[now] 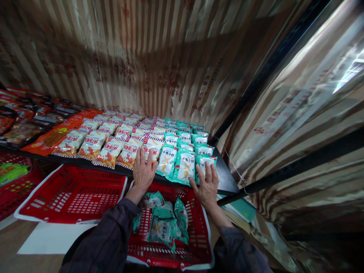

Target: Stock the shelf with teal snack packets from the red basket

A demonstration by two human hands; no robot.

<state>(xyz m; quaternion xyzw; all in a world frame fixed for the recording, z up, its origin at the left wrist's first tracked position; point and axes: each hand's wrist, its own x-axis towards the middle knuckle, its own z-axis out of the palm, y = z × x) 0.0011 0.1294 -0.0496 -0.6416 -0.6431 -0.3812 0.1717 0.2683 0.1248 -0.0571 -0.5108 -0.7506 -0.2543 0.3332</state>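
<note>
My left hand (pixel 144 168) lies flat with its fingers stretched over the front of a white-and-red snack bag (pixel 153 146) on the black shelf. Its fingers are apart and grip nothing. My right hand (pixel 207 184) rests with spread fingers on a green-and-white snack bag (pixel 204 161) at the right end of the front row. Between my hands stand two more green bags (pixel 184 167), tilted back against the rows behind. Below my hands, a red basket (pixel 196 250) holds several green snack bags (pixel 162 227) lying loosely.
An emptier red basket (pixel 76 189) stands to the left, and another with green packs (pixel 13 170) beyond it. Orange and dark snack packs (pixel 54 129) fill the shelf's left side. Black posts (pixel 244 98) and striped plastic sheeting (pixel 170 64) bound the shelf.
</note>
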